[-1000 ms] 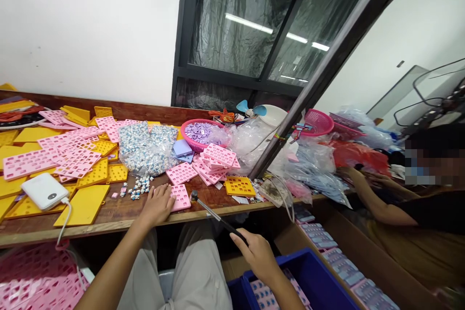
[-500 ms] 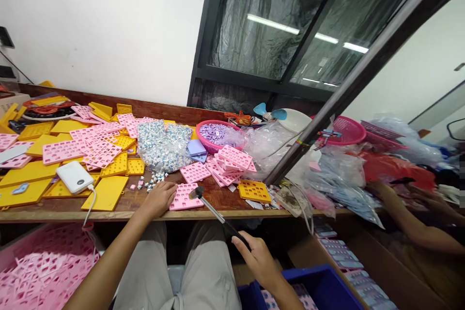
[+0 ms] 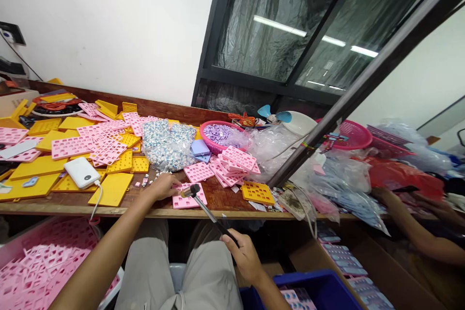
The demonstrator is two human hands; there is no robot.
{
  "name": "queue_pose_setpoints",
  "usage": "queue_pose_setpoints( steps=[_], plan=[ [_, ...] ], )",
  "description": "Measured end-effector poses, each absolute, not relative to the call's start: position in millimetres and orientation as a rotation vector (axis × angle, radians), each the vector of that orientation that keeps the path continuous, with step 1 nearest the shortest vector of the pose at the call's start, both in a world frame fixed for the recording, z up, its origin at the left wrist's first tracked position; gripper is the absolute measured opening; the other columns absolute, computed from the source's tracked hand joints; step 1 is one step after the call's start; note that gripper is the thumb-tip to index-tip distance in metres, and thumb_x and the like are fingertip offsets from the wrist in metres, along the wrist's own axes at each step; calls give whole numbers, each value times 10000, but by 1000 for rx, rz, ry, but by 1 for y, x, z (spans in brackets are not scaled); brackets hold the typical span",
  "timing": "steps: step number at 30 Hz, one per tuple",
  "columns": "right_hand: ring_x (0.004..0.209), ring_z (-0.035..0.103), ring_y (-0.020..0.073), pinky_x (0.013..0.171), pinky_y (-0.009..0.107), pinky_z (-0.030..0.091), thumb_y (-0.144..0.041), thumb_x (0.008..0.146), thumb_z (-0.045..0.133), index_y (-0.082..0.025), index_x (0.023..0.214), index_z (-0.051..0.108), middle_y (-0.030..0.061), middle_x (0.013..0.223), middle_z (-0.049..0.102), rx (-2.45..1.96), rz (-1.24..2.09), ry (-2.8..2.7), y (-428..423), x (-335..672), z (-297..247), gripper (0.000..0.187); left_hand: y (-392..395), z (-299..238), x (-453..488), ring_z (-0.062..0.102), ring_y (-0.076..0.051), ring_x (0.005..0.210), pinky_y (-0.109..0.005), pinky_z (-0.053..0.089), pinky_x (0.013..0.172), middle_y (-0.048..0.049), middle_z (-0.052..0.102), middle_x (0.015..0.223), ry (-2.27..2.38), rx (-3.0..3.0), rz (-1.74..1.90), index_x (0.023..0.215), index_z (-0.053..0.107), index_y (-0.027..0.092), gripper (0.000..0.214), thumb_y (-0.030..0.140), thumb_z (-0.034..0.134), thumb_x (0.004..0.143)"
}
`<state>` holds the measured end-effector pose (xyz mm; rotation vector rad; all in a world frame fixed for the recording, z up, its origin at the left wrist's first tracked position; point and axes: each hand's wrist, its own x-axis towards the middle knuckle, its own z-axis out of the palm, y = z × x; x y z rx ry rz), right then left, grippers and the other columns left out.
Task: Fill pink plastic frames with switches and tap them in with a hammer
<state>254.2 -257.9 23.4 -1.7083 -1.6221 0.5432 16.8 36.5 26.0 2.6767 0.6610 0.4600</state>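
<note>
My right hand [image 3: 242, 254] is wrapped around the black grip of a hammer [image 3: 207, 210], a small mallet with a metal shaft. Its head, dark on one end and yellowish on the other, hangs over a pink plate with square cutouts [image 3: 189, 202] near the table's front edge. At that plate's upper left corner is my left hand [image 3: 165, 187], fingers bent and drawn together; whatever they pinch is hidden. Small white and blue pieces [image 3: 154, 174] lie loose behind it, by a clear bag of similar pieces [image 3: 167, 147].
Pink and yellow plates cover the table's left, with a white power bank [image 3: 82, 173] on them. A pink basket [image 3: 209, 143] holds purple pieces. A slanted metal post [image 3: 308, 140] rises at right. A blue bin [image 3: 312, 286] stands below; a co-worker's arm [image 3: 410, 227] is at far right.
My left fingers have lifted from flat beside the pink plate to a bent pose at its upper corner. The hammer and right hand have shifted slightly left. The view has turned a little.
</note>
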Motion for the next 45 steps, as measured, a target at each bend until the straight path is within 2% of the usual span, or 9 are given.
queue_pose_setpoints(
  steps=[5,14,20,22,25,28,35,41,45],
  plan=[
    [645,608,174,639,270,355,-550,1036,420,-217,767,592,12,694,642,-1896,422,-1871,-250,253,29,461,41,22,17,649,-238,933,-296,407,826,-56,778,998,731,2669,457,1071,791,245,283,395,699,849],
    [658,587,185,642,269,383,-566,1025,427,-211,766,617,13,688,629,-1896,429,-1749,-251,272,29,478,31,37,13,632,-264,1010,-356,420,912,-51,766,1057,781,2674,461,1113,770,258,296,379,718,848],
    [616,507,167,601,260,399,-651,986,425,-186,833,648,-4,646,568,-1773,486,-1390,-241,294,22,538,-59,33,29,623,-241,1042,-387,457,949,-103,712,1122,961,2669,792,1092,719,186,288,243,457,986],
    [609,491,163,594,258,382,-649,985,430,-186,798,629,-9,628,546,-1765,481,-1410,-228,298,23,537,-100,16,46,609,-265,1130,-409,455,996,-125,682,1239,953,2688,786,1188,688,183,321,329,488,983],
    [654,519,172,626,263,383,-634,984,451,-186,734,613,4,665,581,-1755,475,-1589,-206,297,34,538,-135,-17,72,361,-361,1461,-501,289,1190,-205,427,1566,990,2842,809,1499,447,94,734,521,578,916],
    [642,540,168,618,263,363,-608,992,463,-191,733,629,-3,664,597,-1781,495,-1797,-189,289,51,519,-135,-45,87,290,-358,1511,-510,227,1231,-221,359,1608,1115,2915,767,1574,309,58,871,565,564,913],
    [650,590,179,617,264,357,-587,1024,396,-202,761,634,9,682,645,-1813,456,-1950,-173,286,58,523,-120,-66,96,445,-310,1438,-462,381,1183,-182,470,1550,1237,3034,922,1514,443,71,589,299,496,972],
    [655,622,183,622,263,359,-570,1041,369,-214,777,642,27,710,684,-1864,397,-2012,-171,288,57,520,-120,-68,98,506,-312,1389,-453,435,1143,-180,524,1507,1243,3039,1016,1461,516,69,516,227,459,973],
    [677,636,199,623,275,341,-574,1016,443,-226,798,674,35,724,700,-1940,326,-2092,-174,284,62,471,-119,-70,99,582,-292,1309,-455,462,1115,-178,631,1386,1231,3005,988,1377,597,81,454,174,462,953]
  ],
)
